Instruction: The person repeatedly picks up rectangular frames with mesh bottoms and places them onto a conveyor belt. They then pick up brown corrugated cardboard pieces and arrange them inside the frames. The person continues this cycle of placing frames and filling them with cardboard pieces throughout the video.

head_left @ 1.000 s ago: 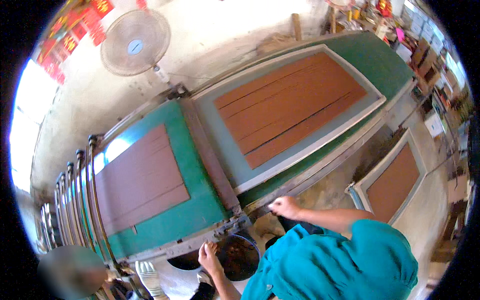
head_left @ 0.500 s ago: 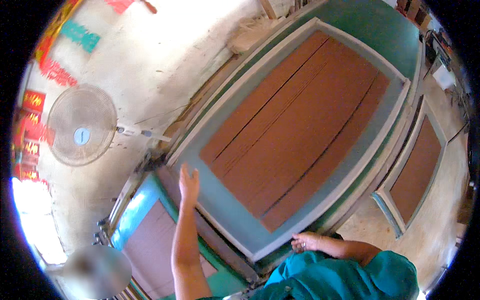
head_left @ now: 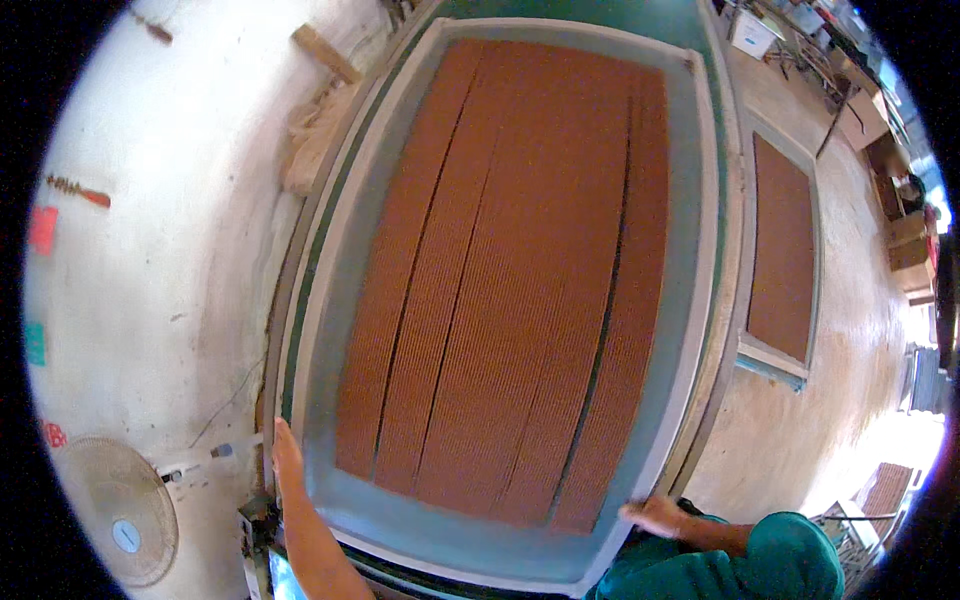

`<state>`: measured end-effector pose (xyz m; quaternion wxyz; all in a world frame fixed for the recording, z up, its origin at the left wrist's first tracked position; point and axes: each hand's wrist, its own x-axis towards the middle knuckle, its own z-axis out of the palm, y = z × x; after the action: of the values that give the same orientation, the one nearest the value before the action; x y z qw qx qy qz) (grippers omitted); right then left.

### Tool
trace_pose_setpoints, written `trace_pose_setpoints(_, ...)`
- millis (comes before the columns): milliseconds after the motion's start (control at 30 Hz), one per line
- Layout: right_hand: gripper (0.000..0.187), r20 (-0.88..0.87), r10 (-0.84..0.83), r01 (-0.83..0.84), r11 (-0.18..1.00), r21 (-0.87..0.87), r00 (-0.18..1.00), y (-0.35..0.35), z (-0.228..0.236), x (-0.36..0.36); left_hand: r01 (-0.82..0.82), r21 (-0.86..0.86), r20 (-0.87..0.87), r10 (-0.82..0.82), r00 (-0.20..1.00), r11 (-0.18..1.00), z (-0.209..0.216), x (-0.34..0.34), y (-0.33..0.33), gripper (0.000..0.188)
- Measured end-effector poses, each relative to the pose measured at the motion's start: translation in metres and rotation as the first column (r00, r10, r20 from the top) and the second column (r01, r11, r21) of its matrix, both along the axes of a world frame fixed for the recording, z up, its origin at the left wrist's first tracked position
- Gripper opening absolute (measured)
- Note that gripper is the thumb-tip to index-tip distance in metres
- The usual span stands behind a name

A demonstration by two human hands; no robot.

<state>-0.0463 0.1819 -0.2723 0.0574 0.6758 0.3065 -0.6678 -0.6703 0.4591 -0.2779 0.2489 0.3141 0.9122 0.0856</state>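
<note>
A large screen-printing frame (head_left: 712,150) with a pale rim lies on a long green table (head_left: 580,10). Its mesh shows a brown, finely ribbed panel (head_left: 520,290) crossed by dark lengthwise lines, with a blue-grey border around it. My left hand (head_left: 287,452) is at the near left side of the frame, against its outer edge, with fingers stretched forward. At the near right corner my right hand (head_left: 655,516) has its fingers curled over the rim; they are slightly blurred.
A smaller framed brown screen (head_left: 783,245) leans at the right of the table. A fan (head_left: 118,515) stands near the white wall (head_left: 180,300) at left. Cardboard boxes (head_left: 908,245) and a white container (head_left: 752,34) are at the far right.
The view has swung left to right, so the frame now runs nearly straight ahead. My left hand has gone from above the near left corner to the frame's left edge. My right hand stays near its corner.
</note>
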Motion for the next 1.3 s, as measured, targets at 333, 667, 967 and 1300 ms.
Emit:
trace_pose_setpoints(333, 0.043, -0.037, -0.814, 0.645, 0.431, 0.631, 0.579, 0.076, 0.051, 0.238, 0.101, 0.381, 0.301, -0.226, 0.926, 0.919, 0.102, 0.237, -0.055, 0.057)
trace_pose_setpoints(667, 0.044, -0.039, -0.780, 0.565, 0.416, 0.712, 0.624, -0.069, 0.176, 0.331, -0.088, 0.281, 0.630, -0.114, 0.769, 0.956, 0.265, 0.390, -0.299, 0.040)
trace_pose_setpoints(967, 0.045, 0.062, -0.751, 0.469, 0.472, 0.747, 0.658, -0.202, 0.213, 0.424, -0.049, 0.259, 0.624, -0.128, 0.771, 0.965, 0.280, 0.485, -0.427, 0.039)
trace_pose_setpoints(1300, 0.041, -0.087, -0.875, 0.628, 0.270, 0.730, 0.476, -0.229, 0.201, 0.564, 0.086, 0.305, 0.611, -0.264, 0.747, 0.948, 0.271, 0.639, -0.345, 0.041)
